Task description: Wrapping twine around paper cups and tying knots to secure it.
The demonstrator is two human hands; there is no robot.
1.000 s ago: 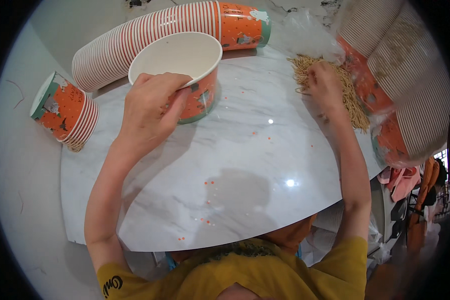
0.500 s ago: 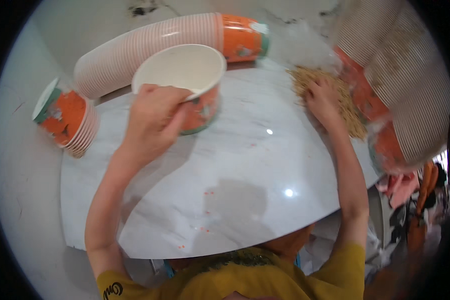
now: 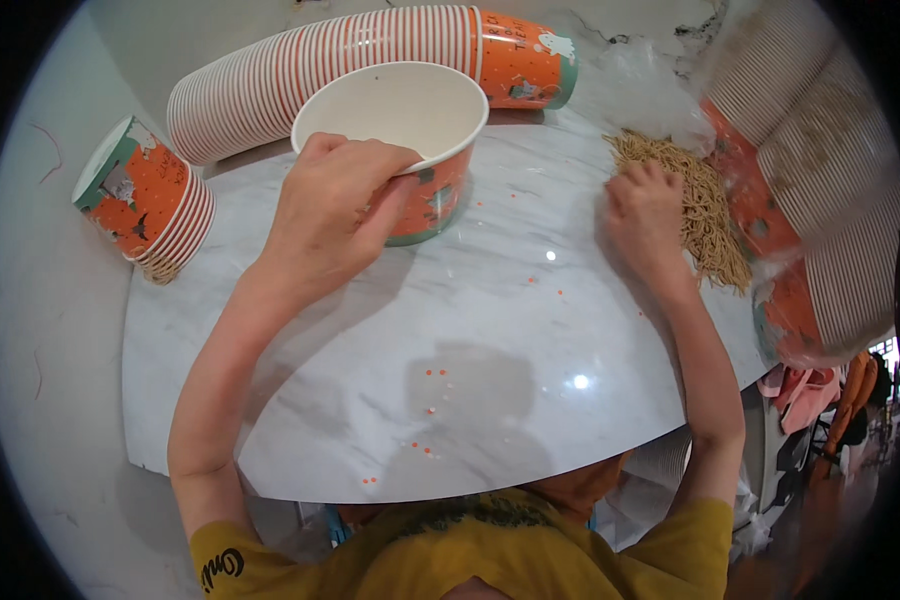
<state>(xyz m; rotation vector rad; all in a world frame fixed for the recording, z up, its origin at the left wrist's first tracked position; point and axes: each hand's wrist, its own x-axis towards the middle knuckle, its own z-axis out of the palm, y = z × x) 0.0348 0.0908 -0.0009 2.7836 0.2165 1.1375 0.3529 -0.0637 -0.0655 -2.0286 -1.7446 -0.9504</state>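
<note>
My left hand (image 3: 330, 215) pinches the near rim of a large round paper bucket (image 3: 432, 205), with thumb outside and fingers over the edge. The bucket is white within and orange with a green base band outside. It stands mouth up, leaning slightly, and its inside looks bare where visible. At the right, my right hand (image 3: 646, 215) has its fingers curled at the left edge of a heap of thin tan cord pieces (image 3: 705, 205). Whatever sits between those fingertips is hidden.
A long nested stack of paper buckets (image 3: 330, 70) lies along the back. A shorter upturned stack (image 3: 150, 195) stands at the left. Plastic-wrapped bucket stacks (image 3: 810, 190) crowd the right side. Small orange dots (image 3: 430, 372) are scattered on the white marbled table (image 3: 530, 440).
My right hand has drawn slightly back from the cord heap, its fingers now at the edge. The left hand keeps its hold on the bucket rim. The whole view has shifted a little.
</note>
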